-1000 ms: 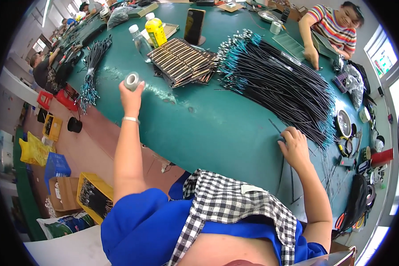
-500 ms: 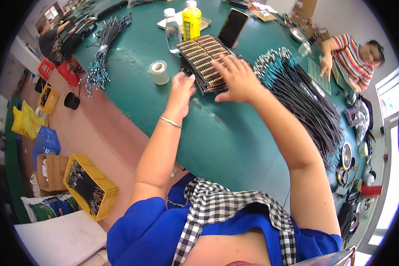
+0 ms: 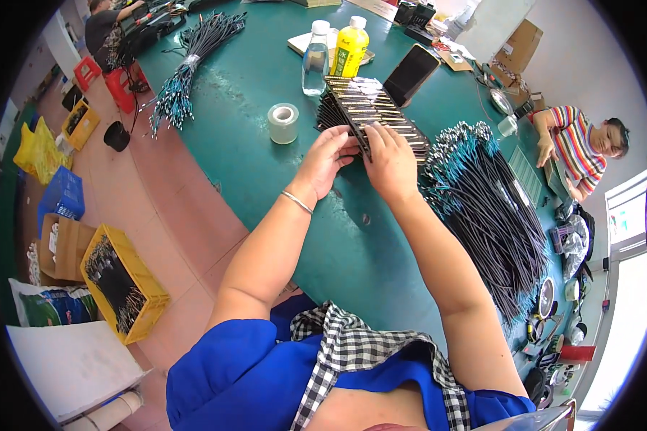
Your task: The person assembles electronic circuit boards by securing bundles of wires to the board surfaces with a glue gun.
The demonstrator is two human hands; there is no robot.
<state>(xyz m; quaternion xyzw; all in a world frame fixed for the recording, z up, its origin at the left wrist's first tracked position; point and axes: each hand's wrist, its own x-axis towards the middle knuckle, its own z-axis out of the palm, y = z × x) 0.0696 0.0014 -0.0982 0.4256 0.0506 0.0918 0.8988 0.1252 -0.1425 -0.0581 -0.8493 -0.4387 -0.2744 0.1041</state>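
A thin black panel with rows of narrow gold-coloured strips (image 3: 374,108) is tilted up, its near edge raised. My right hand (image 3: 393,164) is closed over that near edge, fingers on top. At the panel's near left corner, my left hand (image 3: 325,164) pinches the edge between thumb and curled fingers. More dark panels (image 3: 329,113) lie stacked beneath, partly hidden by the raised one. To the left stands a roll of clear tape (image 3: 283,123). Right of my right hand lies a big bundle of black cables (image 3: 492,215) with teal and silver ends.
Behind the panels stand a clear bottle (image 3: 315,61), a yellow bottle (image 3: 350,49) and a propped phone (image 3: 412,74). Another cable bundle (image 3: 187,72) lies far left. A co-worker in a striped shirt (image 3: 575,144) is at the right. Yellow crates (image 3: 126,284) stand on the floor.
My right hand has gone from spread over the panel's top to gripping its near edge. My left hand has come to the corner, and the panel is now tilted up. The view has shifted.
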